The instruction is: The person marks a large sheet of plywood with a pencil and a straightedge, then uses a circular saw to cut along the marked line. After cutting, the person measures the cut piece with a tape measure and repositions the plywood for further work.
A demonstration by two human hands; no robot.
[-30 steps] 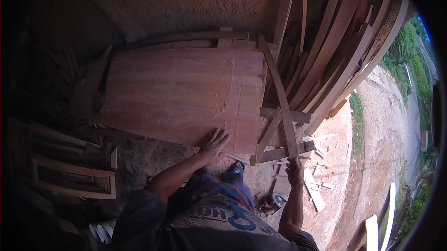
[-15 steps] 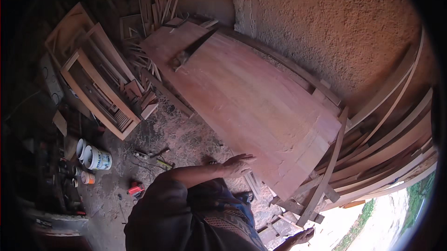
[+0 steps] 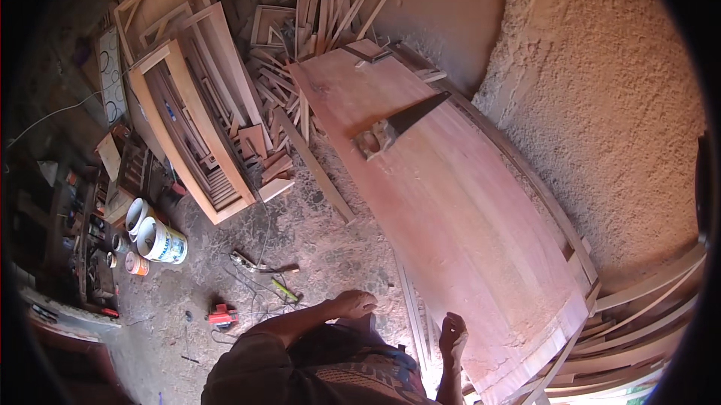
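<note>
A large reddish wooden panel (image 3: 451,202) lies slantwise before me, with sawdust on its surface. My left hand (image 3: 355,304) hangs in front of my body, left of the panel's near part, fingers loosely bent and holding nothing. My right hand (image 3: 453,336) is raised by the panel's near left edge, its fingers slightly curled with nothing visible in them; I cannot tell whether it touches the panel. Toward the far end lies a handsaw (image 3: 375,139), its wooden handle at the left edge and its dark blade pointing to the wall.
Wooden frames (image 3: 191,127) lean at the left, beside a heap of offcuts (image 3: 279,82). White buckets (image 3: 161,241), a red power tool (image 3: 222,316) and a cord are on the dusty floor. Long boards (image 3: 638,337) are stacked at the right, below a rough wall (image 3: 601,104).
My view has swung to the right-hand side's opposite, so the panel sits farther right. My left hand has drawn back from over the panel's edge; my right hand has risen beside it.
</note>
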